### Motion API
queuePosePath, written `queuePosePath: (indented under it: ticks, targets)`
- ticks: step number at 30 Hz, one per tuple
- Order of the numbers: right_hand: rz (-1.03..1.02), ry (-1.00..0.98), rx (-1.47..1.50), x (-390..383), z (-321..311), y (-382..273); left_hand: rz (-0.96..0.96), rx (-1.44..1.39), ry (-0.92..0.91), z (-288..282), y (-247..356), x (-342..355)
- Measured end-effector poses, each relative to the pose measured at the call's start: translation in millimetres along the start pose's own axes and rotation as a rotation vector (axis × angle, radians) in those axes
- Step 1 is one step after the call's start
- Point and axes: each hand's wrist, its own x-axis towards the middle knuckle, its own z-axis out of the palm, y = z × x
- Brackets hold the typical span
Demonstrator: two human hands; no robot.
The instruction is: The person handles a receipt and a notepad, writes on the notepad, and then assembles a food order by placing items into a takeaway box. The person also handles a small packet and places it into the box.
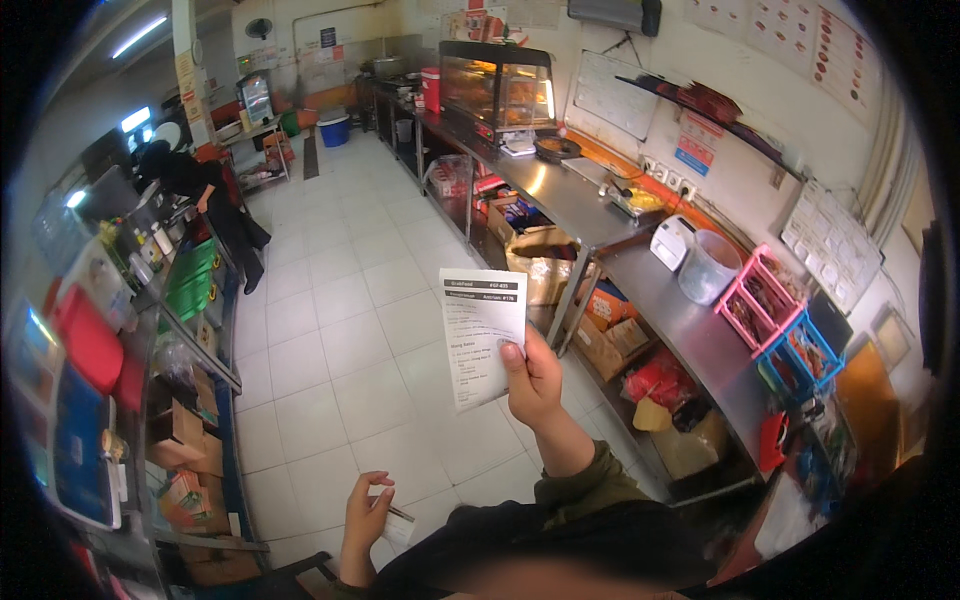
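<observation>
My right hand point(536, 380) holds up a white printed receipt point(475, 345), pinched at its right edge between thumb and fingers. The slip is upright, with dark bands across its top and lines of print below. Lower and to the left, my left hand point(367, 507) has curled fingers. A small white paper slip point(400, 527) sticks out from that hand, partly hidden behind it.
A steel counter point(640, 275) runs along the right with a lit glass food warmer point(497, 90), a clear tub point(709, 266), and pink point(762, 298) and blue baskets point(803, 355). Boxes fill the shelf beneath. At left, a person in black point(222, 205) stands by another counter.
</observation>
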Motion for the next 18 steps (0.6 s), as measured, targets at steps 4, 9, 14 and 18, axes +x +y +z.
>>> queuePosePath:
  ticks: [4, 9, 14, 18]
  targets:
    - [-0.033, -0.031, -0.044, 20.7, 0.5, 26.9, -0.149, -0.120, 0.100, 4.7, -13.1, 9.9]
    - [-0.035, -0.067, -0.067, 44.7, 13.9, 59.4, -0.062, -0.161, 0.166, 2.6, -16.5, 32.0]
    - [0.045, -0.124, 0.012, 78.0, 56.5, 102.2, -0.216, -0.241, 0.106, -22.1, -28.4, 71.5]
    - [0.079, -0.130, 0.064, 109.1, 105.4, 147.3, -0.217, -0.287, 0.117, -51.5, -61.3, 123.0]
